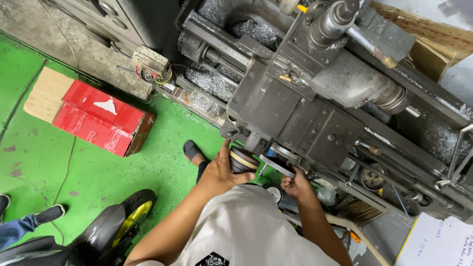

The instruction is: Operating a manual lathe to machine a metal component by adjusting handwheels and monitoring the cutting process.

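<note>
From the head view, at lower centre of the frame, the left hand point(219, 172) wrapped its grip around a round dark metal handwheel point(242, 160) on the grey lathe carriage point(295, 116); the right hand point(295, 185) closed its grip on a flat steel lever point(277, 165) just beside it.

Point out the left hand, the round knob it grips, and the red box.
left hand point(220, 172), head view, back of the hand.
round knob point(242, 160), head view, dark face.
red box point(98, 117), head view, top face.
</note>
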